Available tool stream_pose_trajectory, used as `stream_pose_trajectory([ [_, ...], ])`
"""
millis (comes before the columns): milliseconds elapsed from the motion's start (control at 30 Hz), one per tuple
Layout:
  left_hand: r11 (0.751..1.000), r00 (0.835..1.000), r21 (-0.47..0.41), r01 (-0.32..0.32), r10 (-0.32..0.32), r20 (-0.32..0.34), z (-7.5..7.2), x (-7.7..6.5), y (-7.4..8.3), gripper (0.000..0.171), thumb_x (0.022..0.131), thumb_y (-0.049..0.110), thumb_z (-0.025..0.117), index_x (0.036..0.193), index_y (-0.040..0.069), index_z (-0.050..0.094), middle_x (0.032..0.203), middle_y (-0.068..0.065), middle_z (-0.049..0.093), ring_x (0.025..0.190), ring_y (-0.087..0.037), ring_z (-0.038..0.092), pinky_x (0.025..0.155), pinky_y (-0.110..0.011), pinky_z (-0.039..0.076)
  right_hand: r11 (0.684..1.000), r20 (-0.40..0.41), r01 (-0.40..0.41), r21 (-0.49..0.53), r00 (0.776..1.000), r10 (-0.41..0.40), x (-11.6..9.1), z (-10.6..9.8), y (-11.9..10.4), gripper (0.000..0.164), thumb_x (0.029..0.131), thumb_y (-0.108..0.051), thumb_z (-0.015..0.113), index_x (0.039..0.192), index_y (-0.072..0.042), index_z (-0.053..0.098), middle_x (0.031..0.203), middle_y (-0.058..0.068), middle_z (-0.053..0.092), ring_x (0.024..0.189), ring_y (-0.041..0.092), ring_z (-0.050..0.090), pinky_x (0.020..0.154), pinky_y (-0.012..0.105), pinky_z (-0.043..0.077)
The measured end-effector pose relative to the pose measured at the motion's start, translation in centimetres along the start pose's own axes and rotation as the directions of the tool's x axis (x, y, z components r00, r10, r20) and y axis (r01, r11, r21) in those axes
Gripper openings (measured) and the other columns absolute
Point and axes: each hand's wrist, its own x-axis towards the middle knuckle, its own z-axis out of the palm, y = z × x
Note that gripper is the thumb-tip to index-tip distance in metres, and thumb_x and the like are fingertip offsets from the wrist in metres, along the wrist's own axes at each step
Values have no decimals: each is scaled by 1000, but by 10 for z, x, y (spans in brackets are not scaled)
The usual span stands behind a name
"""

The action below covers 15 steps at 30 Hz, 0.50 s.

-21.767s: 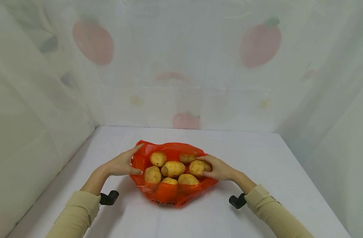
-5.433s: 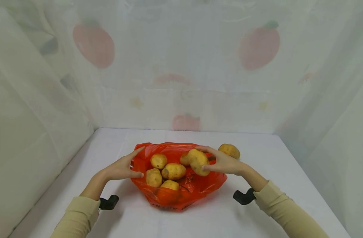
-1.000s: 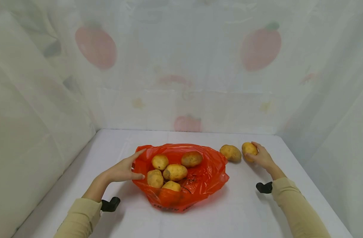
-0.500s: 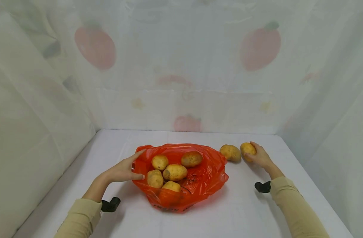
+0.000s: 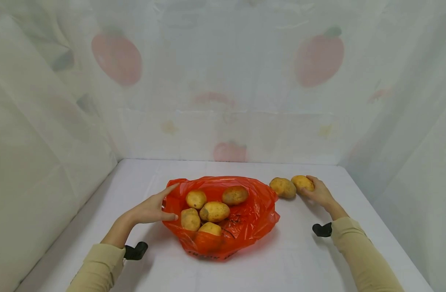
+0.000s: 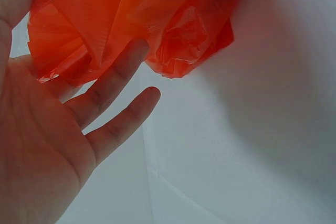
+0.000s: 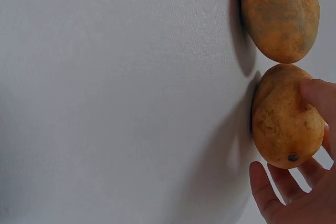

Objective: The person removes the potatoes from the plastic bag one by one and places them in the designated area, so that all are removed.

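In the head view my left hand (image 5: 151, 209) is at the left rim of an open red plastic bag (image 5: 259, 209), thumb and forefinger spread against it. The left wrist view shows its other fingers (image 6: 123, 121) extended, close under the red film. Several potatoes lie in the bag, among them an oblong one (image 5: 214, 211) in the middle. My right hand (image 5: 319, 194) holds a potato (image 5: 302, 183) at the table's back right, thumb on one side and fingers round the other. In the right wrist view that potato (image 7: 287, 116) sits end to end with a second potato (image 7: 281, 17).
The second potato (image 5: 283, 187) lies just right of the bag's rim. A white table (image 5: 241, 273) carries everything. White patterned curtains (image 5: 274, 136) enclose it at the back and both sides. Each wrist bears a black camera mount (image 5: 322, 230).
Since the earliest frames, two potatoes have come out of the bag to the right. Over the last second my right hand has turned its potato and shifted it left, against the other. My left hand stays put.
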Motion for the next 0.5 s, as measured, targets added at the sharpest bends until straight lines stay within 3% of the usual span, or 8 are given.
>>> stream_pose_trajectory([
  [500,999,999,-18,-34,35,17,-2,-1,2,89,76,27,75,146,26,20,129,-9,47,98,-24,52,79,-36,51,1000,1,-3,-8,1000,3,-1,-4,0,69,91,-21,54,141,10,18,137,39,23,126,53,24,102,62,23],
])
